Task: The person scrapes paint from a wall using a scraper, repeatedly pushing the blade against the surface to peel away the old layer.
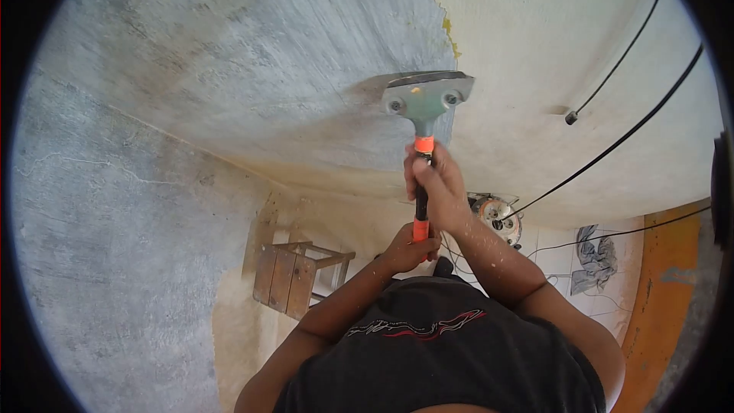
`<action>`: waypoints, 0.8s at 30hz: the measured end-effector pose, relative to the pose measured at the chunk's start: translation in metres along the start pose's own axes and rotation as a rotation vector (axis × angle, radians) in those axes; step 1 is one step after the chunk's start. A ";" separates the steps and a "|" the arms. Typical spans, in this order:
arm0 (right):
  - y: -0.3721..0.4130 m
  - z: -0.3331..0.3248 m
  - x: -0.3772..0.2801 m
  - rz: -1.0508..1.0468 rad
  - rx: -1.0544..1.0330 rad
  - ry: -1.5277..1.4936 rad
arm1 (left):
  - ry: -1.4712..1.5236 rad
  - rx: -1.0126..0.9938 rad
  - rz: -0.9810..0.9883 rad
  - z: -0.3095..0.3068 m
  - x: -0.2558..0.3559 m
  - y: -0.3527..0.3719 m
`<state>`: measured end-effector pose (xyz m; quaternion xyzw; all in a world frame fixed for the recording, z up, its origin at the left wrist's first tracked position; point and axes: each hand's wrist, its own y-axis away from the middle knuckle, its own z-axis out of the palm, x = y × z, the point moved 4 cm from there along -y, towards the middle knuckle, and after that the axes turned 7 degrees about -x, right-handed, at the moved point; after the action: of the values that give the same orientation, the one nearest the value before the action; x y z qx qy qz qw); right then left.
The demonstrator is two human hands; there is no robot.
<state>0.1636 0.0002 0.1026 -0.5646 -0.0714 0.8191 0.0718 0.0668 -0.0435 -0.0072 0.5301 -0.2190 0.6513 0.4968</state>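
A long-handled wall scraper (428, 105) with a wide bolted head points up and away from me, its blade at the wall (306, 53). My right hand (442, 187) is wrapped round the upper part of its black and orange handle, just below the head. Lower down, my left hand (411, 248) closes round the orange end of the handle. Left of the blade the wall is bare and grey; to the right lies pale paint (527, 38). A ragged yellowish edge runs between the two above the blade.
A wooden stool (284, 279) stands at lower left by the wall corner. A round socket reel (498, 218) sits on the floor at right, with a black cable (612, 149) running to it. Crumpled grey sheeting (595, 260) lies on the tiles near an orange panel (661, 283).
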 end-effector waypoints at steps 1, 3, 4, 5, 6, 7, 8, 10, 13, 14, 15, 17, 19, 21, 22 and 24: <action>-0.009 0.003 -0.014 -0.013 0.003 0.010 | -0.036 0.093 -0.002 -0.002 0.007 0.003; -0.024 0.007 -0.035 -0.001 0.071 -0.024 | -0.082 0.175 0.001 -0.003 0.019 0.009; -0.030 0.010 -0.041 -0.012 0.077 -0.022 | -0.069 0.198 0.023 -0.004 0.025 0.013; -0.036 0.015 -0.046 -0.030 0.075 -0.022 | -0.056 0.223 0.043 -0.007 0.030 0.017; -0.041 0.019 -0.048 -0.044 0.074 -0.025 | -0.065 0.218 0.039 -0.011 0.032 0.021; -0.046 0.022 -0.050 -0.050 0.080 -0.032 | -0.045 0.201 0.083 -0.015 0.037 0.024; -0.051 0.023 -0.051 -0.044 0.089 -0.065 | -0.026 0.183 0.130 -0.019 0.041 0.027; -0.057 0.027 -0.049 -0.050 0.100 -0.102 | 0.096 0.149 0.159 -0.028 0.040 0.031; -0.056 0.032 -0.034 -0.053 0.144 -0.047 | 0.160 0.117 0.111 -0.045 0.024 0.036; -0.054 0.031 -0.026 -0.035 0.169 -0.010 | 0.102 0.121 0.037 -0.050 0.017 0.037; -0.054 0.031 -0.025 -0.018 0.196 0.027 | 0.082 0.123 0.019 -0.047 0.020 0.038; -0.057 0.029 -0.032 -0.031 0.201 0.036 | 0.062 0.099 0.018 -0.043 0.032 0.035; -0.057 0.030 -0.042 -0.029 0.211 0.043 | 0.032 0.088 0.026 -0.039 0.044 0.034; -0.059 0.031 -0.053 -0.079 0.208 0.040 | 0.025 0.072 0.020 -0.038 0.048 0.031; -0.058 0.029 -0.053 -0.078 0.216 0.044 | 0.020 0.063 0.023 -0.037 0.048 0.029; -0.054 0.026 -0.050 -0.081 0.252 0.075 | -0.028 0.022 0.044 -0.036 0.042 0.027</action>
<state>0.1588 0.0419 0.1680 -0.5778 0.0122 0.7965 0.1777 0.0288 -0.0080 0.0250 0.5398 -0.2303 0.6569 0.4734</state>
